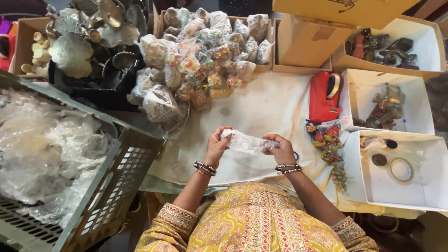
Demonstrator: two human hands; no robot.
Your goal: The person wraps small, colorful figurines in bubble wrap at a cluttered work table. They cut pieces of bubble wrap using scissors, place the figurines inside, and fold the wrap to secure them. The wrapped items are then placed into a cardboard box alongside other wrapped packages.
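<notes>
Covered by a stained white cloth point(261, 112), the table point(219, 179) fills the middle of the frame and is crowded on all sides. At its centre, just above the person's yellow patterned lap, both hands hold one small bundle of bubble wrap point(246, 141) between them, lifted off the cloth. The left hand point(217, 146) pinches the bundle's left end with fingers curled over it, and the right hand point(281, 148) grips the right end, fingers closed around the wrap; each wrist carries dark bangles. What lies inside the wrap cannot be made out. Above the hands, in the upper middle of the frame, a heap of wrapped, colourful little items point(200, 60) spills out of a cardboard box point(267, 67) onto the cloth. To the upper left sits a pile of silvery metal pieces point(93, 32) in a dark tray, with a box of pale wooden pegs point(38, 49) beside it. A grey plastic crate point(119, 186) full of loose bubble wrap takes up the lower left. Right of the hands, a red tape dispenser point(323, 95) lies on the cloth, with a cluster of unwrapped painted trinkets point(324, 140) just below it. Along the right edge stand white boxes: one at lower right holds a roll of clear tape point(401, 169), the one above it some metal ornaments point(387, 107).
</notes>
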